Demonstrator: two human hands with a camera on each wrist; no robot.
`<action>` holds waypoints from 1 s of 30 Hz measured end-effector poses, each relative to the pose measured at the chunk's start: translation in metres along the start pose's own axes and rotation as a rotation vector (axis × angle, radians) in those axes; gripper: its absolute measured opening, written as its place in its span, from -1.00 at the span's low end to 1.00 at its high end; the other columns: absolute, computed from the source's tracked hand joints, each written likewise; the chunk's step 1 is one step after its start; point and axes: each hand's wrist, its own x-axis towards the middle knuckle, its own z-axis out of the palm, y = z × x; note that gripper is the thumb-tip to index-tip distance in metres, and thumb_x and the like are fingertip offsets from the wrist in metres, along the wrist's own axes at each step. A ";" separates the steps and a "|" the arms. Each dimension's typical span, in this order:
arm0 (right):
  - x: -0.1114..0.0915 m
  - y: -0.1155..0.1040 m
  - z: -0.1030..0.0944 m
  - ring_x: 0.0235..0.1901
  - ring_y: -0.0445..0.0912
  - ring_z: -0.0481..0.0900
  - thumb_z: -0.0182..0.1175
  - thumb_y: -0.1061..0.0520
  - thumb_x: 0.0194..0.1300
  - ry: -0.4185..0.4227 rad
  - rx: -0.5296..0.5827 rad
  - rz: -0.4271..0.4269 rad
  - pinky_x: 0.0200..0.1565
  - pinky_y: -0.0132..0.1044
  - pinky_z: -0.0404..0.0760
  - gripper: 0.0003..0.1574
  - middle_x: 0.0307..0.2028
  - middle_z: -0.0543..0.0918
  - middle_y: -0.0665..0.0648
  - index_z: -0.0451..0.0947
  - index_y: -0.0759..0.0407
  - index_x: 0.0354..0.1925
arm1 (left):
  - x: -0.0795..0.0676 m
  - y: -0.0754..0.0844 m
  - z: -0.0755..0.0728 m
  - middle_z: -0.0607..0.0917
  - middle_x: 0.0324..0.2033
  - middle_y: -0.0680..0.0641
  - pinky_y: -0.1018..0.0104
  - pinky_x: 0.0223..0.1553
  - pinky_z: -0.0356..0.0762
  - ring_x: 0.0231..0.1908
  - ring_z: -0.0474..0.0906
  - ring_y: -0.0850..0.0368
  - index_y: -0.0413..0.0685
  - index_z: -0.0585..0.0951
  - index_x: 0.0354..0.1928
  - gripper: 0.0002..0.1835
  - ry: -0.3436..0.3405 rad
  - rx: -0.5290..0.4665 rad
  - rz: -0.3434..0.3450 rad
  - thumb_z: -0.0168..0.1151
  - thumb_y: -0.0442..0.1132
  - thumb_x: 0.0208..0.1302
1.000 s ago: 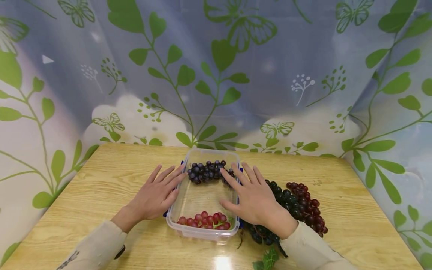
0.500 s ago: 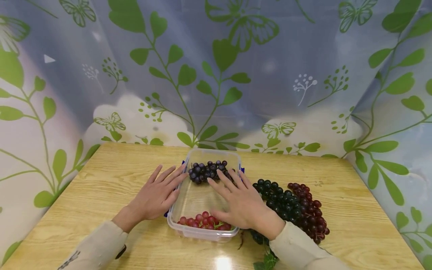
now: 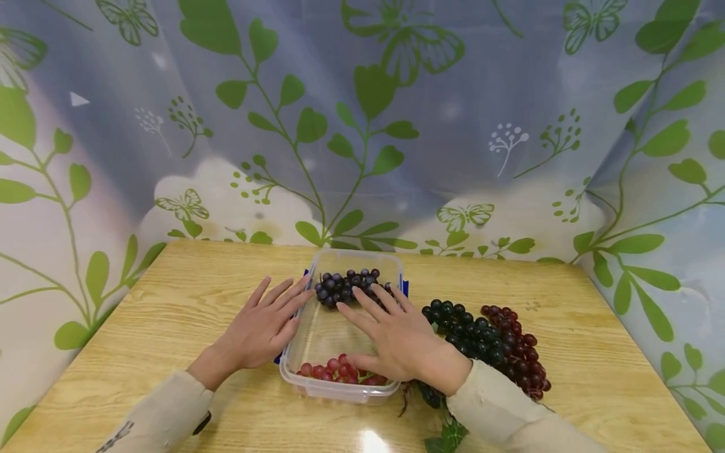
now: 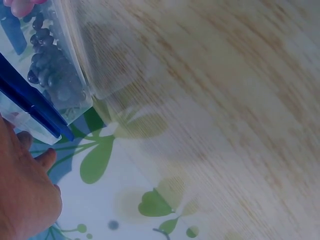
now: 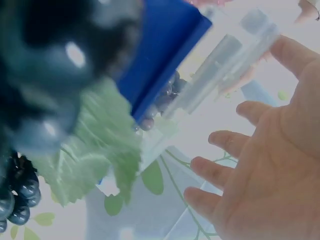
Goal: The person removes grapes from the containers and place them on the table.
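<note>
A clear plastic box with a lid (image 3: 334, 336) stands at mid-table, blue latches (image 3: 406, 288) at its sides. Dark purple grapes (image 3: 340, 290) show through it at the far end and pinkish red grapes (image 3: 323, 371) at the near end. My left hand (image 3: 260, 327) lies along the box's left edge with straight fingers, fingertips over the rim. Over the right half of the lid my right hand (image 3: 399, 340) is spread flat, partly hiding both bunches. In the left wrist view, a blue latch (image 4: 37, 105) stands beside my hand; the right wrist view shows another latch (image 5: 160, 55).
Right of the box lie a bunch of dark green grapes (image 3: 467, 327) and a dark red bunch (image 3: 523, 358), partly behind my right forearm. A green leaf (image 3: 453, 434) lies near the front. A patterned curtain (image 3: 362, 126) hangs behind the wooden table (image 3: 198, 283).
My right hand has moved left from the box's right edge farther over the lid, showing more of the dark green grapes. The left hand stays in place.
</note>
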 end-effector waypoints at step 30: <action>0.034 -0.009 -0.003 0.44 -0.02 -0.14 -0.08 -0.48 0.29 -0.258 0.021 -0.210 0.39 0.01 -0.15 -0.05 0.48 -0.10 -0.07 -0.18 -0.38 0.50 | -0.001 0.000 0.002 0.11 0.45 0.01 -0.11 0.37 -0.26 0.38 0.09 -0.08 0.02 0.29 0.42 -0.48 0.025 0.002 0.003 -0.14 -0.11 0.46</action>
